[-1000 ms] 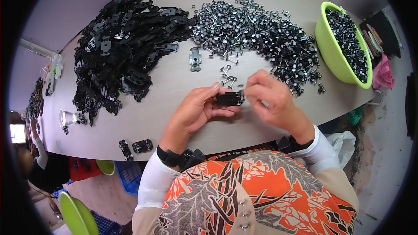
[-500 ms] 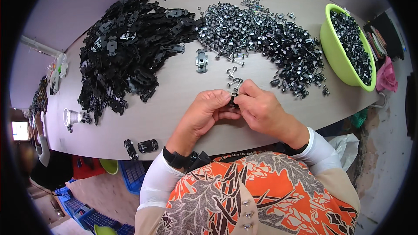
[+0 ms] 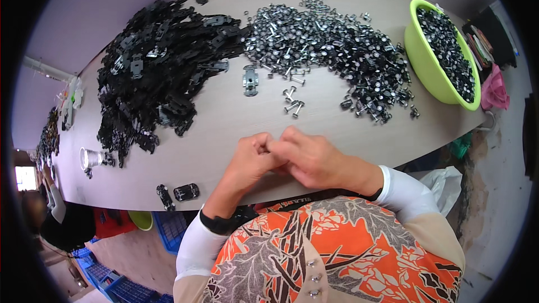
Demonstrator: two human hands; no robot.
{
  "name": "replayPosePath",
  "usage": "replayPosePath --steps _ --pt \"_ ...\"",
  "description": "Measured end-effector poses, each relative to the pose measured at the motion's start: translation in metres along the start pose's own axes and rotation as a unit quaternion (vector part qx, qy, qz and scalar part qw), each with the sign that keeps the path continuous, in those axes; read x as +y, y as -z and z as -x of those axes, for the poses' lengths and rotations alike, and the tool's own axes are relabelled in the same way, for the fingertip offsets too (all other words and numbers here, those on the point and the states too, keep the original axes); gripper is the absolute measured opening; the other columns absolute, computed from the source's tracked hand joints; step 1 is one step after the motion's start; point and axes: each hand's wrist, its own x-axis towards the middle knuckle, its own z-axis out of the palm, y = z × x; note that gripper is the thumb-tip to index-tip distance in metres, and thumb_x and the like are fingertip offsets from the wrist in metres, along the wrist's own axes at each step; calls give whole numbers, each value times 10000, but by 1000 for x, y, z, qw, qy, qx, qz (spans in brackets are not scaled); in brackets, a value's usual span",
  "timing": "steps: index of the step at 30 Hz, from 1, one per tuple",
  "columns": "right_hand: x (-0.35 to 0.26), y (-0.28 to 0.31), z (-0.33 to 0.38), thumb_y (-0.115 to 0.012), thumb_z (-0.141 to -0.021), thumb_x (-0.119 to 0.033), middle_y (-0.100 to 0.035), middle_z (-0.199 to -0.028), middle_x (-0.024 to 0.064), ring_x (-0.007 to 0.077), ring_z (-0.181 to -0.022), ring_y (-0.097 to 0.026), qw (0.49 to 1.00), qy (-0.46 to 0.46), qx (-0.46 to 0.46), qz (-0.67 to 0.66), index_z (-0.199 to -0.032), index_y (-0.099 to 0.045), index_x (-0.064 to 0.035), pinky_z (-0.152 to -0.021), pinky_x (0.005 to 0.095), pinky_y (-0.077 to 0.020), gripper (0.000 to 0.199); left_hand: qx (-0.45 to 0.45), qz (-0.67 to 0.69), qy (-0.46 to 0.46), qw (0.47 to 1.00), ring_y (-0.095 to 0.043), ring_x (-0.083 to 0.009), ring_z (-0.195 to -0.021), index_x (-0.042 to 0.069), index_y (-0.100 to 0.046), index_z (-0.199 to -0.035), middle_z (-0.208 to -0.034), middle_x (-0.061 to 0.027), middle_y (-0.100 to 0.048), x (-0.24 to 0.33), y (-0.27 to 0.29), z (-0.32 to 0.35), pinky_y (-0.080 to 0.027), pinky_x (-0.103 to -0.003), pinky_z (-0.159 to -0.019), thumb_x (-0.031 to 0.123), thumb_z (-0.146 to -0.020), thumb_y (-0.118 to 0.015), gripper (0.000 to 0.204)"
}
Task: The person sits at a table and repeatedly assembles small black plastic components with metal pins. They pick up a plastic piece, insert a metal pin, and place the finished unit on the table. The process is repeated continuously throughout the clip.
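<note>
My left hand [image 3: 251, 160] and my right hand [image 3: 314, 160] meet over the table's near edge. Both have curled fingers, pressed together at the tips. Whatever lies between them is hidden by the fingers. Beyond them, a few loose wheel axles [image 3: 294, 108] lie on the tabletop. A single grey-black toy car chassis [image 3: 250, 81] rests apart, up and to the left. Further off spread a heap of black chassis [image 3: 168, 67] at left and a heap of small wheel axles [image 3: 303, 39] at centre and right. Two black wheeled pieces [image 3: 186, 192] lie near the front edge at left.
A lime-green basin [image 3: 425, 74] full of wheel parts stands at the right end. On the left, a clear cup [image 3: 90, 159] lies beside small black pieces. Blue crates [image 3: 170, 229] sit below the table. Another person [image 3: 67, 219] works at far left. A white bag [image 3: 443, 188] hangs at right.
My hands have drawn nearer to my body and closed together. The small black part that showed between the fingertips is now covered. The whole view has shifted slightly.
</note>
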Motion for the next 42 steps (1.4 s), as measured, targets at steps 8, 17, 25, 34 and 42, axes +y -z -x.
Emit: replayPosePath --steps 8,17,25,34,42 --pt "29 76 8 -604 -734 -6 -552 -933 103 297 -804 -618 973 -97 9 208 -951 -580 -29 -635 382 -516 219 253 -64 -53 964 -592 -112 -517 12 -529 -755 -668 -49 -590 -3 28 65 -457 -223 -448 -33 -763 -625 106" --pt "37 45 -15 -663 -792 -112 -532 -951 113 298 -825 -614 978 -105 -4 182 -966 -569 -19 -662 395 -510 219 395 -560 101 721 -531 -197 -502 -38 -612 -901 -621 -121 -567 28 75 150 -426 -332 -516 155 -669 -715 319" --pt "50 27 -20 -702 -758 -107 -506 -973 135 326 -889 -587 971 -150 -19 184 -1022 -536 -40 -715 440 -493 319 344 -529 -238 738 -586 -185 -624 -28 -651 -887 -767 -115 -635 57 29 50 -460 -287 -591 121 -763 -708 203" --pt "49 36 -9 -666 -737 -52 -509 -925 104 313 -875 -577 971 -143 19 189 -897 -572 -35 -710 426 -488 186 321 -643 -165 676 -642 -337 -786 -17 -648 -837 -808 -174 -645 63 25 -87 -500 -412 -691 212 -673 -767 306" --pt "35 40 -12 -678 -746 -29 -532 -944 95 239 -660 -604 985 -167 35 -1 -1019 -593 -30 -603 352 -500 286 201 -83 -150 964 -585 -109 -620 30 -630 -1012 -761 -42 -614 47 18 -41 -474 -235 -500 39 -693 -790 357"
